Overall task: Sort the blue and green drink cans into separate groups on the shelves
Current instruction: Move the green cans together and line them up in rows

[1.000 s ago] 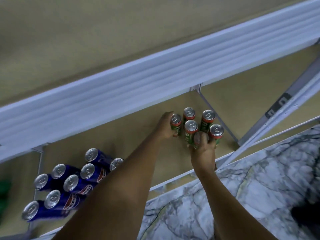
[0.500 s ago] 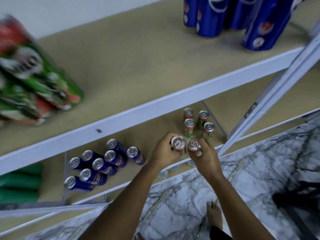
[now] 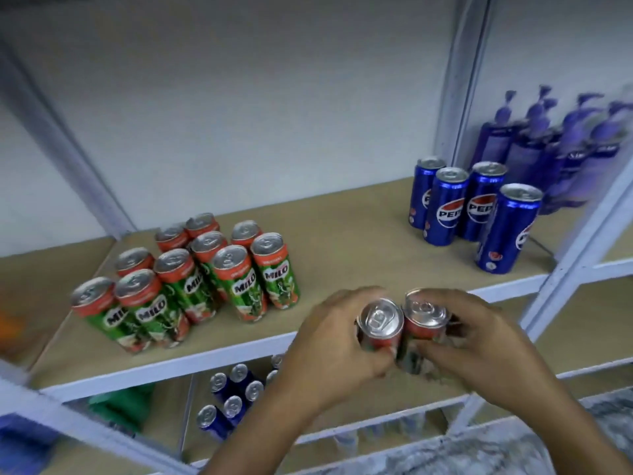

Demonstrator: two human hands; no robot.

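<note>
Two green Milo cans, held upright and touching side by side, hang in front of the white front edge of the upper shelf: the left hand wraps its fingers round the left can, and the right hand grips the right can, the two hands pressed close together. On the tan board of that shelf, to the left of the hands, a cluster of green Milo cans stands upright, packed tightly, red bands at their tops and silver lids up. Well apart from them, at the right end of the same shelf, four blue Pepsi cans stand upright in a loose group beside a white upright post. Past the post, blurred purple pump bottles line the wall. On the lower shelf, below the hands, more blue cans show their silver lids, next to a blurred green package. Marble-patterned floor fills the lower right corner.
</note>
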